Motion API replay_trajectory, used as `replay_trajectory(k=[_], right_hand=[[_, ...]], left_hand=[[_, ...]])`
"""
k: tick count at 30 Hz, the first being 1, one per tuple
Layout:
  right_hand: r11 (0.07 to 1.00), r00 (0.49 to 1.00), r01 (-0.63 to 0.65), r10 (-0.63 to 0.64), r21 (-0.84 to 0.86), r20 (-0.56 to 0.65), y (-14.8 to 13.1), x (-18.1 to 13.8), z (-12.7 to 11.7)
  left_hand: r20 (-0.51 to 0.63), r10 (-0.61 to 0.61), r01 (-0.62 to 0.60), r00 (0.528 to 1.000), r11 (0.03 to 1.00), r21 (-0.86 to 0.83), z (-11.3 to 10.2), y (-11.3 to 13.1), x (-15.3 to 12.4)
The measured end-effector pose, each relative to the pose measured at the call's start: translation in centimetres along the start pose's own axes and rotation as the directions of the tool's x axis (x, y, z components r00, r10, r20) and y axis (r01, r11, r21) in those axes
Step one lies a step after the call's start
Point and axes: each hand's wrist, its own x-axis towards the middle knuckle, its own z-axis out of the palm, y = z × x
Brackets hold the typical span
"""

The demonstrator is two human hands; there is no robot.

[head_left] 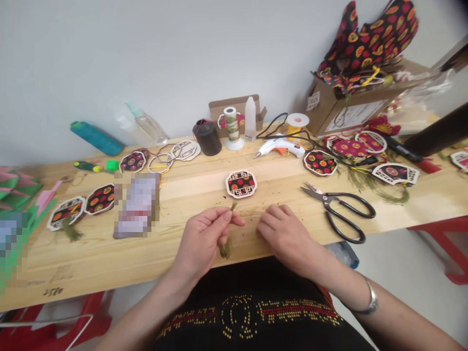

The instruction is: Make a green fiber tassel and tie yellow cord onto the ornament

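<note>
My left hand (206, 236) is closed in a pinch on a small olive-green tassel (225, 248) that hangs down from my fingers at the table's near edge. My right hand (283, 229) rests knuckles-up on the wooden table (183, 263) just right of it, fingers curled under; nothing shows in them. A small octagonal ornament (241, 184) with a white lattice frame and red-black patterned cloth lies on the table just beyond both hands.
Black-handled scissors (341, 209) lie to the right. A white glue gun (280, 146), thread spools (231, 127), a glue bottle (250, 118) and a cardboard box (351, 105) of patterned pieces stand at the back. More ornaments (84, 204) lie left and right.
</note>
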Motion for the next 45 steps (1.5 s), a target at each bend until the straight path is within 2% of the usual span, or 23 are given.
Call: replay_trajectory(k=[5, 10, 16, 18, 20, 22, 23, 25, 27, 29, 33, 36, 39, 42, 45], right_hand=[[0.977, 0.995, -0.070, 0.082, 0.203, -0.053, 1.2, 0.4, -1.4], [0.983, 0.990, -0.081, 0.098, 0.162, -0.099, 1.5, 1.0, -2.3], [0.985, 0.970, -0.081, 0.113, 0.153, -0.216, 1.8, 1.8, -1.6], [0.976, 0.949, -0.097, 0.149, 0.193, -0.277, 1.9, 2.0, -1.4], [0.948, 0.890, -0.167, 0.263, 0.272, -0.372, 2.0, 2.1, -1.3], [0.864, 0.793, -0.264, 0.447, 0.429, -0.413, 2.0, 2.1, -1.1], [0.786, 0.751, -0.300, 0.544, 0.540, -0.375, 1.9, 2.0, -1.0], [0.548, 0.711, -0.331, 0.680, 0.768, -0.179, 1.6, 1.8, -0.7], [0.272, 0.704, -0.343, 0.708, 0.899, 0.054, 1.1, 1.7, -0.3], [0.074, 0.683, -0.347, 0.704, 0.935, 0.197, 0.6, 1.7, 0.1], [-0.140, 0.661, -0.298, 0.684, 0.944, 0.309, 0.0, 2.0, 0.5], [-0.231, 0.670, -0.241, 0.663, 0.943, 0.334, -0.1, 2.5, 0.4], [-0.256, 0.663, -0.209, 0.672, 0.944, 0.329, -0.1, 3.0, 0.2], [-0.203, 0.676, -0.188, 0.683, 0.961, 0.277, 0.1, 3.2, 0.0], [-0.067, 0.721, -0.178, 0.670, 0.982, 0.176, 0.1, 2.9, -0.4]], left_hand=[[0.111, -0.084, 0.085, 0.990, 0.996, -0.008, 1.4, -0.1, 0.3], [0.154, -0.155, 0.158, 0.976, 0.987, -0.014, 2.1, -0.3, 0.3], [0.134, -0.173, 0.179, 0.976, 0.983, -0.039, 2.5, -0.3, 0.6], [0.127, -0.178, 0.186, 0.976, 0.981, -0.054, 2.6, -0.1, 0.8], [0.116, -0.175, 0.184, 0.978, 0.980, -0.073, 2.7, 0.2, 0.9], [0.097, -0.165, 0.174, 0.981, 0.980, -0.095, 2.7, 0.3, 1.0], [0.088, -0.158, 0.167, 0.984, 0.980, -0.107, 2.7, 0.3, 1.1], [0.078, -0.141, 0.150, 0.987, 0.980, -0.128, 2.6, 0.3, 1.1], [0.071, -0.123, 0.132, 0.990, 0.980, -0.149, 2.6, 0.2, 1.2], [0.062, -0.103, 0.112, 0.993, 0.978, -0.173, 2.6, 0.1, 1.2], [0.055, -0.072, 0.081, 0.996, 0.980, -0.183, 2.7, 0.0, 1.2], [0.058, -0.053, 0.061, 0.997, 0.988, -0.141, 2.7, -0.1, 1.1], [0.056, -0.018, 0.022, 0.998, 0.997, -0.076, 2.7, -0.4, 0.9], [0.073, 0.017, -0.017, 0.997, 1.000, 0.005, 2.5, -0.6, 0.8], [0.074, 0.027, -0.030, 0.997, 0.999, 0.037, 2.4, -0.7, 1.0]])
